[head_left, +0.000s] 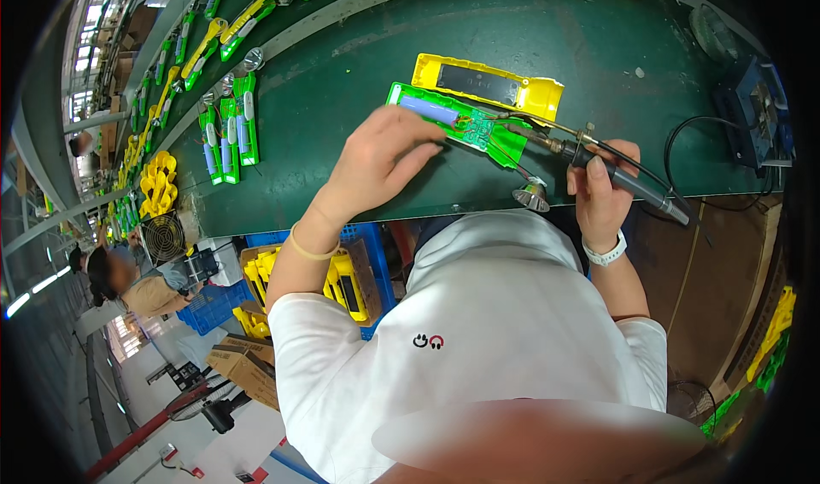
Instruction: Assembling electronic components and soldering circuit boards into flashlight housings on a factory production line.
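Observation:
A green plastic flashlight housing half (508,148) lies on the bench in front of me, holding a lilac cylindrical battery (429,109) and a green circuit board (480,129) with thin red wires. My left hand (376,155) is at the battery's near side, fingers curled, thumb and forefinger close together by the wires; anything between them is too small to make out. My right hand (598,195) grips a soldering iron (628,179) with a feed tube, its tip pointing left over the board. A silver reflector cup (531,195) hangs on wires at the bench edge.
A yellow housing half (538,99) with a dark panel lies just behind. Several green housings with batteries (229,134) stand at the left, beside a conveyor line of similar parts. A blue soldering station (747,112) sits at the right, its black cable looping nearby. Another person (145,287) is far left.

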`<control>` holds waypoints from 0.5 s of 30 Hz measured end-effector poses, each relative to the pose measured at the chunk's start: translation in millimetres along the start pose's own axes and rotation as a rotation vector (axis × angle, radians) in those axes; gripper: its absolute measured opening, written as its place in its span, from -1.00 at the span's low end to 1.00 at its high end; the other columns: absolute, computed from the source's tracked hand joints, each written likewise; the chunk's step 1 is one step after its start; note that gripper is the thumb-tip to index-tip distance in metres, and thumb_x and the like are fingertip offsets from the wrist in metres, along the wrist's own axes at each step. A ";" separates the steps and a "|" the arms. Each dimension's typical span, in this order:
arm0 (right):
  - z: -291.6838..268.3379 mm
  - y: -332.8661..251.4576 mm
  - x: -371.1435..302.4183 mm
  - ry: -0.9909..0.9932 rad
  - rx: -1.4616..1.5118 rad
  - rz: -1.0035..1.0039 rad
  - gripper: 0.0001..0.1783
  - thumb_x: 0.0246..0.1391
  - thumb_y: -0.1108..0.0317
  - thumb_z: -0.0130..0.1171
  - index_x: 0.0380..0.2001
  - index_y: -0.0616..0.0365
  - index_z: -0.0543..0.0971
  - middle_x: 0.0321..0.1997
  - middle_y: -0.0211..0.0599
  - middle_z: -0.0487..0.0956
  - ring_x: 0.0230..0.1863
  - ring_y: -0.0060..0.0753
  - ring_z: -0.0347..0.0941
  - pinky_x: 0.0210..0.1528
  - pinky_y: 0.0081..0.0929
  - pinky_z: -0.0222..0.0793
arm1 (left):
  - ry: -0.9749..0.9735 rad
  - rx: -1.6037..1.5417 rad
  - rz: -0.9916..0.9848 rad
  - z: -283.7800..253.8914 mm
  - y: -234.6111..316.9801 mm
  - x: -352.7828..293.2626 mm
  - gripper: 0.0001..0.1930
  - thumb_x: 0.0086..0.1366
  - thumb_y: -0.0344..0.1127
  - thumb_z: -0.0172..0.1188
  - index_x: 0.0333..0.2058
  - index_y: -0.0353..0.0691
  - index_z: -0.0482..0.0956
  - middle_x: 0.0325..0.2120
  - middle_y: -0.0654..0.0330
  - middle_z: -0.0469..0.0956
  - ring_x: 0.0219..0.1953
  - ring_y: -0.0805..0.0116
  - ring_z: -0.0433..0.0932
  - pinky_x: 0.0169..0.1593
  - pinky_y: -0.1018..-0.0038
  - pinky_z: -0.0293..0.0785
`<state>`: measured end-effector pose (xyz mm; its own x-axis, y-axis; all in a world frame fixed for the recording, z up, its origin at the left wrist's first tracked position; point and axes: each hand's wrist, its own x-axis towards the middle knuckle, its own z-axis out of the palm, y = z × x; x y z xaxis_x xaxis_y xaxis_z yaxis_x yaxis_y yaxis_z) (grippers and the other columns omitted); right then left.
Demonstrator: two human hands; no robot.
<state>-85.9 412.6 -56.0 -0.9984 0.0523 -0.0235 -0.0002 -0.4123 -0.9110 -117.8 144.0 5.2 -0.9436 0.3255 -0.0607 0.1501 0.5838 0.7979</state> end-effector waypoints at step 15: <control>-0.3 9.0 -4.6 -0.023 -0.117 -0.008 -0.72 0.03 0.42 0.14 -0.30 0.19 0.24 -0.42 -0.34 0.38 -0.56 -0.68 0.26 -0.54 -0.71 0.22 | -0.036 0.519 0.674 7.2 -14.4 26.0 -0.73 -0.09 -0.52 0.18 -0.33 -0.16 0.61 -0.43 0.21 0.48 -0.41 0.33 0.53 -0.35 0.49 0.54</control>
<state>-81.3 409.0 -64.2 -0.9994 0.0341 -0.0079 -0.0028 -0.3026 -0.9531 -142.4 149.4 -12.2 -0.5950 0.7447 0.3024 0.8014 0.5206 0.2946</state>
